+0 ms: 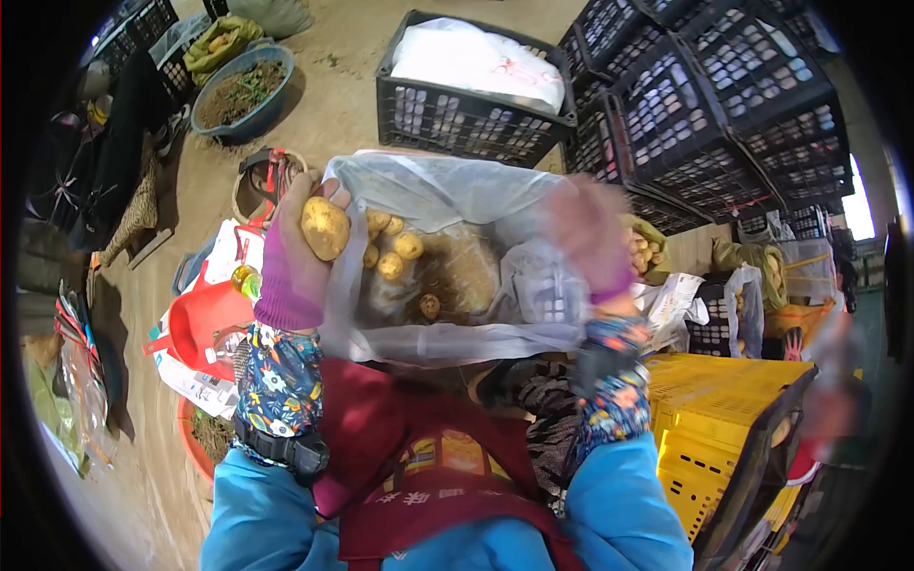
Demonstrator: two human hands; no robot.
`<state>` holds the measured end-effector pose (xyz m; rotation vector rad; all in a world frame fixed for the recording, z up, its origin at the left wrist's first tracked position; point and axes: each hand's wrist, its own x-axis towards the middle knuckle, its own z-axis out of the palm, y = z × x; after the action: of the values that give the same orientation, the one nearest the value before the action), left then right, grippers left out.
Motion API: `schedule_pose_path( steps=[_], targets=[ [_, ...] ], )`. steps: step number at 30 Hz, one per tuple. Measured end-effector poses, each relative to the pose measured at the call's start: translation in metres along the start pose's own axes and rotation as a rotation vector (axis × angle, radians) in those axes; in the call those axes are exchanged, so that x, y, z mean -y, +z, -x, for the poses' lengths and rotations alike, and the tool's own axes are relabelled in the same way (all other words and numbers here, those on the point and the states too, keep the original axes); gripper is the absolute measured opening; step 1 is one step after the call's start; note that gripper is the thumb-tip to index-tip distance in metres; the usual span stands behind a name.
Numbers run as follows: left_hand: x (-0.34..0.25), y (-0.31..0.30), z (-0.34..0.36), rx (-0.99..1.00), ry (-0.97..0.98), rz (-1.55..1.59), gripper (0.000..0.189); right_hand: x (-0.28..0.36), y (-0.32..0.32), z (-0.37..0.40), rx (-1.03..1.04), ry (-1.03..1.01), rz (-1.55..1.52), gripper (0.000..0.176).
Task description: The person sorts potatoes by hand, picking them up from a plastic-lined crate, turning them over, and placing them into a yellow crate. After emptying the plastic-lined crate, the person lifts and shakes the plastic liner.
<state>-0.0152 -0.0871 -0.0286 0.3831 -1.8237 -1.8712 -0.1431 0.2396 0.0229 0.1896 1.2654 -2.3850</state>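
My left hand [312,270] is closed on a large yellow potato [325,228], beside the left rim of a crate lined with a clear plastic bag [428,344]. Inside the liner, several smaller potatoes [390,265] lie in a cluster toward the left, and another small potato [430,305] sits nearer to me on the brownish bottom. Over the liner's right edge is my right hand [587,233], smeared by motion; its fingers cannot be made out. Whether it holds anything is hidden by the blur.
A black crate [466,121] holding a white bag stands ahead. Stacked black crates [676,105] rise at the right, with a yellow crate [714,419] closer to me. On the left are a red scoop [202,319] and a blue basin [243,95] of soil and greenery.
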Motion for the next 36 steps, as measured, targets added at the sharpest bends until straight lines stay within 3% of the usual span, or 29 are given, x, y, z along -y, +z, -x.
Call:
schedule_pose_path(
  steps=[1,3,5,6,7,9,12,14,16,19,22,24,26,30,31,34,36],
  targets=[
    [0.003,-0.002,0.000,-0.016,0.050,-0.064,0.047,-0.055,-0.024,-0.038,0.339,0.022,0.622,0.042],
    [-0.005,-0.002,-0.007,-0.061,-0.137,0.133,0.044,-0.161,-0.014,-0.084,0.456,0.247,1.389,0.064],
    [-0.024,0.004,-0.008,-0.134,-0.290,0.284,0.042,-0.259,-0.047,-0.121,0.623,0.207,1.590,0.080],
    [-0.032,0.006,-0.008,-0.172,-0.354,0.335,0.041,-0.280,-0.038,-0.131,0.555,0.215,1.755,0.084],
    [-0.034,0.004,-0.007,-0.115,-0.305,0.144,0.041,-0.300,-0.029,-0.139,0.481,0.220,1.917,0.089],
    [-0.055,0.010,-0.012,-0.132,-0.368,0.058,0.043,-0.341,-0.021,-0.165,0.421,0.284,2.154,0.099],
    [-0.060,0.012,-0.016,-0.203,-0.482,0.176,0.047,-0.373,-0.012,-0.164,0.332,0.211,2.321,0.097],
    [-0.058,0.014,-0.022,-0.259,-0.547,0.295,0.049,-0.372,-0.015,-0.171,0.407,0.098,2.328,0.094],
    [-0.060,0.017,-0.023,-0.291,-0.617,0.366,0.049,-0.357,-0.028,-0.179,0.537,-0.045,2.291,0.091],
    [-0.058,0.021,-0.025,-0.239,-0.647,0.407,0.050,-0.353,-0.080,-0.220,0.432,0.315,1.105,0.085],
    [-0.062,0.029,-0.018,-0.069,-0.587,0.320,0.053,-0.252,-0.041,-0.159,0.734,-0.164,0.997,0.073],
    [-0.056,0.039,-0.016,0.067,-0.519,0.251,0.045,-0.203,-0.028,-0.120,0.634,0.049,0.432,0.083],
    [-0.039,0.054,-0.009,0.206,-0.380,0.118,0.039,-0.172,-0.022,-0.092,0.547,0.514,-0.450,0.090],
    [-0.011,0.082,0.015,0.356,-0.012,-0.206,0.039,-0.133,-0.020,-0.054,0.562,0.385,-0.309,0.097],
    [-0.018,0.085,0.017,0.389,-0.032,-0.142,0.033,-0.120,-0.018,-0.041,0.526,0.436,-0.367,0.099],
    [0.014,0.061,0.000,0.255,-0.236,0.047,0.033,-0.062,-0.063,-0.013,0.655,0.033,-0.419,0.080],
    [0.001,0.043,-0.002,0.247,-0.234,0.113,0.033,0.007,-0.079,0.023,0.688,-0.191,-0.518,0.067]
  ],
)
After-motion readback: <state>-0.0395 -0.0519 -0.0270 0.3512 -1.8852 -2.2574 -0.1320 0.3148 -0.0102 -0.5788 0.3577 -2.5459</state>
